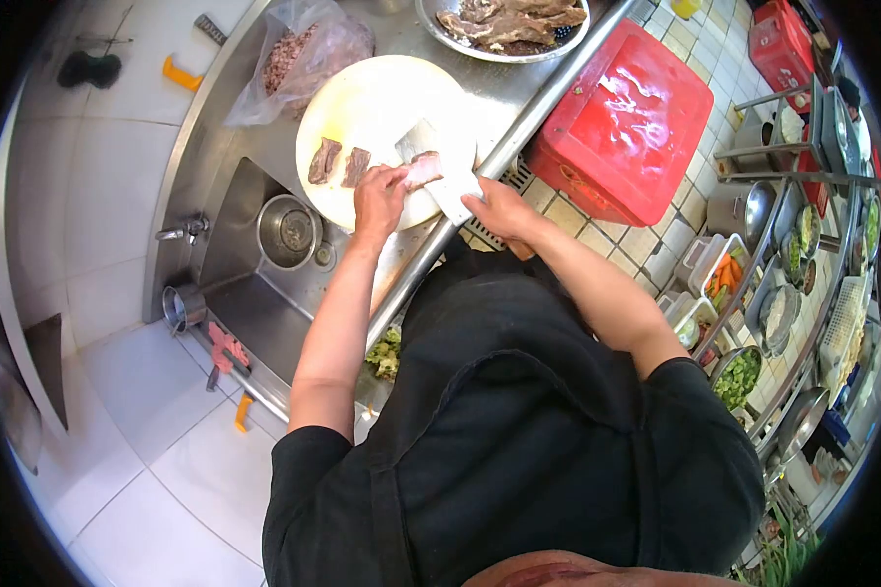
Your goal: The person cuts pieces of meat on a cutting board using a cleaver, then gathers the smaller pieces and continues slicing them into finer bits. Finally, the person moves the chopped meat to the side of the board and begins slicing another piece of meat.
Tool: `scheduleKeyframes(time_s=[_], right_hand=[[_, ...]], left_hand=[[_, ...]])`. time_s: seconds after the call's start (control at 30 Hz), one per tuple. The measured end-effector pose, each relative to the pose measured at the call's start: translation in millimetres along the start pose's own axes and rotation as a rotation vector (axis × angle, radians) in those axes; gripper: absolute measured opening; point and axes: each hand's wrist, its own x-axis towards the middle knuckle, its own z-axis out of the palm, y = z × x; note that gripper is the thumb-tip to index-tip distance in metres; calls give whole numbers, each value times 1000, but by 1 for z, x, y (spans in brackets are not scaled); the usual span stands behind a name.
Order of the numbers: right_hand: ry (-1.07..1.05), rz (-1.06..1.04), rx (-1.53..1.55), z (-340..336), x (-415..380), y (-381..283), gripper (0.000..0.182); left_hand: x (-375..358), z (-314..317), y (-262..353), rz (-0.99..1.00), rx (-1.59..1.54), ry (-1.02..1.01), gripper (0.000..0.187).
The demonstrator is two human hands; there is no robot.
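My right hand grips a cleaver, its broad blade lying over the round white cutting board. On the blade rests a piece of cooked meat, pale pink on its upper face. My left hand has its fingers closed at the left end of that piece; the fingertips are partly hidden. Two more brown meat pieces, one at the left and one nearer my left hand, lie apart on the board.
Behind the board are a plastic bag of small reddish bits and a metal colander of large meat pieces. A sink holding a metal pot lies left. A red lidded box stands right, before racks of vegetables.
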Motion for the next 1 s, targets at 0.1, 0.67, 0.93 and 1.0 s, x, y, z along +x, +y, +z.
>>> scheduleKeyframes(time_s=[0.1, 0.67, 0.93, 1.0], right_hand=[[-103, -9, -63, -23, -27, -12, 46], [-76, -95, -338, 4, -6, -46, 35], [-49, -127, -469, 24, -24, -74, 25], [-46, -103, -505, 30, -25, -77, 21]], left_hand=[[-2, -4, 2, -27, -17, -64, 14], [-20, 6, -14, 67, 13, 67, 15], [-37, 13, -19, 17, 13, 195, 14], [-38, 13, -20, 36, -2, 209, 13]])
